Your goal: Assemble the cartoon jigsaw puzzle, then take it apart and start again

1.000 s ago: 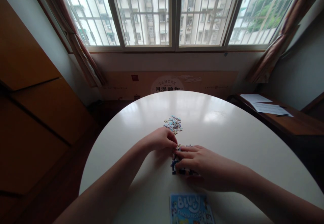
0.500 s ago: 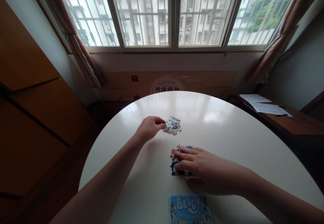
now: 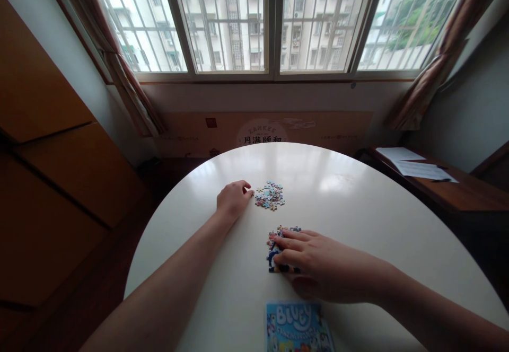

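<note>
A loose heap of small puzzle pieces lies near the middle of the white round table. Just left of it is my left hand, its fingers curled and thumb tip at a small piece by the heap's left edge; whether it grips that piece is too small to tell. Closer to me, my right hand lies spread on a partly joined puzzle, covering its right part. Below the puzzle sits a blue card reading "Bluey".
The white table has a curved far edge. On the right a brown side table bears paper sheets and a dark pen. Behind stand a printed panel and barred windows. An orange-brown cabinet is at the left.
My left hand has drawn slightly left, away from the heap, and its fingers have curled more. My right hand stays on the joined puzzle.
</note>
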The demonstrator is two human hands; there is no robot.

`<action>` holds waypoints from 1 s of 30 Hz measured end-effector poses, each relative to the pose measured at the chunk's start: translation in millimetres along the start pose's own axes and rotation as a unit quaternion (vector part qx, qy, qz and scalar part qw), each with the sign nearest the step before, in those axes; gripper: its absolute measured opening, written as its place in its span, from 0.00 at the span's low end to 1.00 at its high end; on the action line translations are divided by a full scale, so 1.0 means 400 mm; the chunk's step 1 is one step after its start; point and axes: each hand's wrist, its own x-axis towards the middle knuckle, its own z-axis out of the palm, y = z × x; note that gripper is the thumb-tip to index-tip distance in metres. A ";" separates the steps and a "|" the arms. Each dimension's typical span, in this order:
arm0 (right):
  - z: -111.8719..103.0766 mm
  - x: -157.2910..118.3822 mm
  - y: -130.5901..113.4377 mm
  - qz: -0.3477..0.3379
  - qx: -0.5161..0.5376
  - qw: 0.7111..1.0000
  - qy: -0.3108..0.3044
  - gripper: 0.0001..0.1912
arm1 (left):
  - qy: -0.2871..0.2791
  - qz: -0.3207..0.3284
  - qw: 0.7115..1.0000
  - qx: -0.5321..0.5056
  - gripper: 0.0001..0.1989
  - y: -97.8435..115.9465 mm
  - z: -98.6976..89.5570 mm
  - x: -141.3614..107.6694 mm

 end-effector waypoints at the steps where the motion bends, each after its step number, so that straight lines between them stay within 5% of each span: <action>1: 0.000 -0.002 0.002 0.000 0.000 1.000 0.001 0.19 | 0.002 0.000 1.000 0.009 0.13 0.004 0.004 0.002; 8: -0.007 -0.011 0.003 -0.004 -0.017 1.000 -0.007 0.20 | 0.007 0.075 0.996 0.053 0.17 0.072 -0.051 -0.059; 12: -0.004 -0.006 -0.002 -0.016 -0.029 0.999 0.003 0.21 | -0.177 0.147 0.967 0.114 0.11 0.137 -0.103 -0.136; 15: -0.008 -0.009 0.004 -0.010 -0.031 0.999 0.015 0.25 | -0.235 0.176 0.948 0.122 0.10 0.163 -0.117 -0.166; 19: -0.036 -0.025 0.018 0.014 -0.012 0.999 0.033 0.35 | -0.236 0.179 0.947 0.125 0.11 0.167 -0.110 -0.167; 30: -0.047 -0.012 0.002 -0.034 0.035 0.999 0.024 0.20 | -0.241 0.170 0.949 0.108 0.08 0.176 -0.088 -0.169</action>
